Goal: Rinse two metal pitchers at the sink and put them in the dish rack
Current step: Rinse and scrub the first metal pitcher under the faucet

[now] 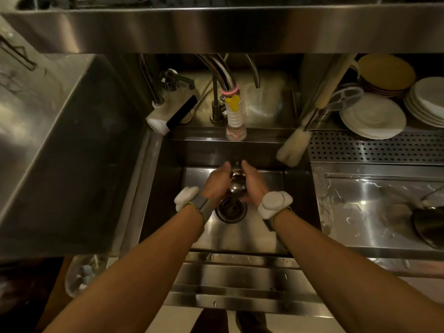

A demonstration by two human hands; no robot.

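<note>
A small shiny metal pitcher [237,181] is held low in the steel sink [264,236], just above the drain [231,209]. My left hand [217,182] grips its left side and my right hand [254,182] grips its right side, so most of the pitcher is hidden between my fingers. The tap nozzle [235,116], white and ribbed with a yellow clip, hangs behind and above the pitcher; I cannot tell whether water is running. A second dark metal vessel [430,227] lies on the wet counter at the far right edge.
A perforated steel drain shelf [374,147] at the right back carries stacked white plates [374,116] and a bottle brush [298,143]. A white water-heater tap [173,111] stands left of the nozzle. A large steel box [60,140] fills the left side. A steel shelf [216,27] overhangs above.
</note>
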